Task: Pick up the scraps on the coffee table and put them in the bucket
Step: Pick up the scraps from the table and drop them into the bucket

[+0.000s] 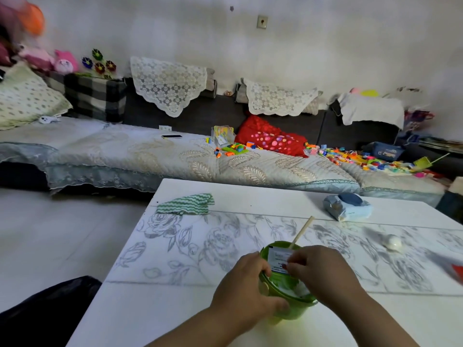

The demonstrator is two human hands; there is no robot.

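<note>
Near edge: left hand (246, 284) wrapped round green bucket (288, 310) on desk (160, 314). Right hand (318, 271) pinching white paper scrap (278, 259) over its mouth. Wooden stick (302, 231) poking out far side.

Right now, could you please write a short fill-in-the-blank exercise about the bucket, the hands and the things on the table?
1. The bucket is coloured ____.
2. The wooden stick leans out of the ____.
3. The right hand pushes a white ____ into the bucket.
4. The left hand holds the bucket by its ____.

Missing words: green; bucket; wrapper; rim
</note>
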